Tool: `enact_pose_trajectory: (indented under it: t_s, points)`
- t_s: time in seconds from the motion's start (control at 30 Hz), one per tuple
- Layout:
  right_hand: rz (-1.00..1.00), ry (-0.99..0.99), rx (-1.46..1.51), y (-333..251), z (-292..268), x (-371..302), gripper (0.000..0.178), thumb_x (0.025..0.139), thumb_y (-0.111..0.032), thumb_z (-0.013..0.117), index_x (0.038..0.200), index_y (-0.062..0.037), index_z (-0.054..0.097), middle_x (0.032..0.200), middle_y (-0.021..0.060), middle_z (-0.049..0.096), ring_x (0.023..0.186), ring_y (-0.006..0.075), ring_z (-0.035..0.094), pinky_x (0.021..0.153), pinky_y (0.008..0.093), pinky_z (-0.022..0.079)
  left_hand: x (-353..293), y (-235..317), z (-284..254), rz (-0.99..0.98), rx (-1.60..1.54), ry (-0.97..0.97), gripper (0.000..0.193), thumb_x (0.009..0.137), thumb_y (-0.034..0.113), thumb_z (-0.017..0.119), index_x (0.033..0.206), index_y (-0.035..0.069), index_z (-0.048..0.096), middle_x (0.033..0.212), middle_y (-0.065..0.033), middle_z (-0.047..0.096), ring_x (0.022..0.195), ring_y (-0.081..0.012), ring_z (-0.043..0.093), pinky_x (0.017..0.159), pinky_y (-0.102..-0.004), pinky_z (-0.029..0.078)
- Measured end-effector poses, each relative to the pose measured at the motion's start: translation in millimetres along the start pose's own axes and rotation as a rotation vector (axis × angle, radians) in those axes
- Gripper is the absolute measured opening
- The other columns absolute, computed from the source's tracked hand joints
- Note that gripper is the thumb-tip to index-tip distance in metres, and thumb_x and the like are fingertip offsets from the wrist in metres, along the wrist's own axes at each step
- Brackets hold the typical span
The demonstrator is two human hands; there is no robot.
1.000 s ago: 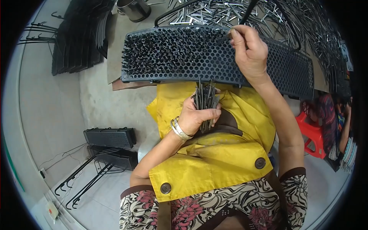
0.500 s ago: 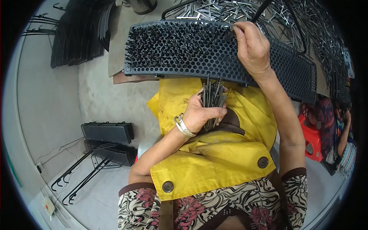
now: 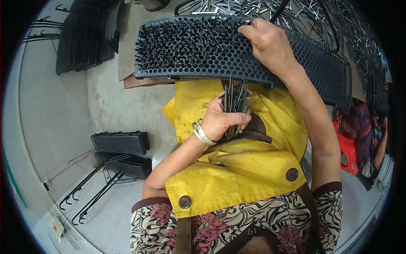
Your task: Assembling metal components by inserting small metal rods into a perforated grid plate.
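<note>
A long dark perforated panel (image 3: 315, 70) lies across the far side of my lap, full of round holes. Thin dark metal strips (image 3: 177, 42) stand upright in the holes of its left part, while the right part shows bare holes. My left hand (image 3: 220, 122) is closed round a bundle of thin metal strips (image 3: 235, 106), held upright over the yellow apron (image 3: 228, 182), just short of the panel's near edge. Over the border of the filled part, my right hand (image 3: 270, 46) is closed, thumb and fingers pinched at the holes. What sits between those fingertips is hidden.
A big heap of loose metal strips (image 3: 355, 42) spreads beyond the panel. Dark panels are stacked (image 3: 86, 38) at the far left; others with hooked rods (image 3: 120, 144) stand on the floor. To the right, a person sits near a red stool (image 3: 347, 148).
My right hand has moved left along the panel's far side, its fingers now over the strips' border. The left hand keeps its grip on the bundle. The panel appears slightly higher in view.
</note>
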State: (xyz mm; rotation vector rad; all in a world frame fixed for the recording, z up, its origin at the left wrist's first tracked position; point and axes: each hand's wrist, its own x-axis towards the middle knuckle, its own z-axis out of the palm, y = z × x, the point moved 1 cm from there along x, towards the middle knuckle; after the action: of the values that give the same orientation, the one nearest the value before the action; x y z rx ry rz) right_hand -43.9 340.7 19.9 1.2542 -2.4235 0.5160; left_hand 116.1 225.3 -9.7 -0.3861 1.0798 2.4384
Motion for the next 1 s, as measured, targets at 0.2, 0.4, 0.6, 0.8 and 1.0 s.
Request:
enact_pose_trajectory:
  t_s: [0.2,0.4,0.6,0.8,1.0]
  points:
    - [0.097,0.026,0.208,-19.4,-23.7,3.3,0.025,0.067,-0.004,0.062,0.091,-0.0026,0.060,0.070,0.0113,0.056,0.067,0.0278,0.056,0.058,0.0342,0.045,2.0,-2.5,0.1,0.002,0.075,-0.049,0.044,0.066,-0.010,0.063,0.106,0.003,0.051,0.068,-0.0027,0.056,0.051,-0.0087,0.050,0.048,-0.0218,0.042]
    - [-0.061,-0.651,0.526,-72.9,-53.4,5.9,0.015,0.060,-0.010,0.066,0.072,-0.0007,0.062,0.066,0.0081,0.056,0.071,0.0241,0.052,0.066,0.0331,0.044,2.4,-16.7,-12.5,0.060,0.348,-0.118,0.036,0.067,-0.007,0.066,0.098,0.006,0.056,0.074,0.0015,0.058,0.059,-0.0070,0.053,0.052,-0.0222,0.044]
    - [-0.216,-0.588,0.227,-97.5,-56.3,-23.7,0.013,0.058,-0.012,0.062,0.064,-0.0010,0.062,0.065,0.0075,0.054,0.069,0.0233,0.050,0.063,0.0335,0.040,5.8,-20.6,-16.2,0.123,0.916,-0.165,0.027,0.065,0.000,0.068,0.091,0.003,0.060,0.091,-0.0073,0.064,0.081,-0.0141,0.059,0.069,-0.0284,0.048]
    - [-0.095,-0.454,0.363,-85.6,-58.0,-33.1,0.014,0.058,-0.007,0.059,0.070,0.0004,0.058,0.064,0.0089,0.052,0.069,0.0238,0.048,0.063,0.0357,0.038,3.8,-18.6,-4.6,0.232,0.649,-0.148,0.032,0.065,-0.004,0.065,0.096,0.002,0.058,0.089,-0.0048,0.062,0.082,-0.0108,0.057,0.069,-0.0259,0.047]
    - [0.287,0.019,0.494,-47.3,-62.1,-31.6,0.005,0.077,-0.001,0.054,0.081,0.0011,0.053,0.064,0.0076,0.055,0.058,0.0166,0.053,0.054,0.0267,0.042,-4.7,-1.7,1.7,-0.050,0.480,-0.053,0.043,0.068,-0.009,0.061,0.107,0.003,0.051,0.076,-0.0001,0.057,0.067,-0.0049,0.052,0.058,-0.0195,0.043]
